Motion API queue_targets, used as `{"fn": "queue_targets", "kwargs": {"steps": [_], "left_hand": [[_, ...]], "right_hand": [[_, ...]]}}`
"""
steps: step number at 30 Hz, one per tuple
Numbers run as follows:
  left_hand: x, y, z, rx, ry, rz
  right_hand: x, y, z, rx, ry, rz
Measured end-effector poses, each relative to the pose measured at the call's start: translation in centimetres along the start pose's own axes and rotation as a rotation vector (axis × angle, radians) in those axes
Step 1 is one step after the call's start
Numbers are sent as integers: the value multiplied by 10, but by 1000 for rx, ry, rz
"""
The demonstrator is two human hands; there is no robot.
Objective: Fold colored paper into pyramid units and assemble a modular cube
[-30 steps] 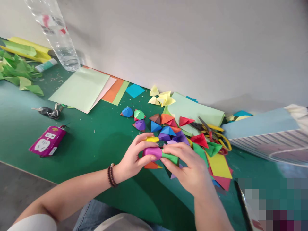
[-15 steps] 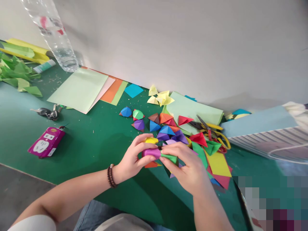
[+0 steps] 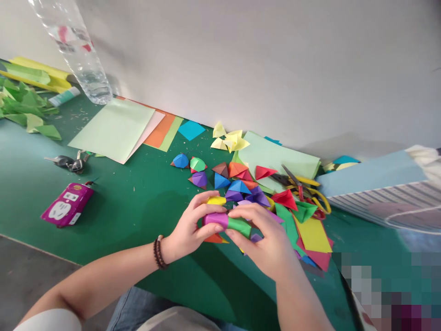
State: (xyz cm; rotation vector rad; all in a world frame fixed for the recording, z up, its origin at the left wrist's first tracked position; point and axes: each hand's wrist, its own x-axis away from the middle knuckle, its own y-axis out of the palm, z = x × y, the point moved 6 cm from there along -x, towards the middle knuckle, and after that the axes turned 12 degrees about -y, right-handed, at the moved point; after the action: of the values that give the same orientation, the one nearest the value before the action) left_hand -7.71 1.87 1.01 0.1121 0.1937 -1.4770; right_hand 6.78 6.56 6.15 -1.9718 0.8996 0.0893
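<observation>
My left hand (image 3: 191, 227) and my right hand (image 3: 265, 241) meet over a green table (image 3: 138, 202) and together grip a folded paper model (image 3: 225, 221) of purple, green, yellow and orange pieces. The left thumb presses on its purple part; the right fingers pinch the green part. Just beyond my hands lies a heap of small folded paper pieces (image 3: 241, 181) in several colours.
Flat paper sheets (image 3: 119, 126) lie at the back, beside a clear plastic bottle (image 3: 77, 50). Keys (image 3: 69, 162) and a purple packet (image 3: 67, 204) sit at the left. Scissors (image 3: 303, 188) rest right of the heap, beside a light blue striped bag (image 3: 382, 193). Green paper scraps (image 3: 24, 108) pile far left.
My right hand has turned the green part of the model slightly, so more green shows between the fingers. Both hands stay in the same spot.
</observation>
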Motion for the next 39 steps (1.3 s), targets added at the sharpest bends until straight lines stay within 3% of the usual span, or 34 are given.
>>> {"fn": "queue_targets", "kwargs": {"steps": [7, 17, 22, 24, 27, 32, 36, 39], "left_hand": [[0, 1, -2, 212, -76, -62], [-5, 3, -13, 410, -188, -92], [-6, 8, -25, 722, -488, -70], [-5, 13, -29, 860, -634, -115], [-3, 22, -32, 1037, -781, -244], [0, 26, -40, 1165, -832, -384], [0, 29, -45, 1211, -861, -399], [-2, 29, -46, 1189, -869, -326]], "right_hand": [[9, -7, 9, -187, 136, 62], [10, -15, 2, -248, 26, 128], [19, -30, 15, -354, 24, 412], [21, -31, 21, -353, 3, 449], [21, -22, 29, -338, -6, 366], [21, -2, 37, -354, 63, 166], [23, 10, 37, -437, 123, 64], [24, 18, 38, -421, 168, -25]]}}
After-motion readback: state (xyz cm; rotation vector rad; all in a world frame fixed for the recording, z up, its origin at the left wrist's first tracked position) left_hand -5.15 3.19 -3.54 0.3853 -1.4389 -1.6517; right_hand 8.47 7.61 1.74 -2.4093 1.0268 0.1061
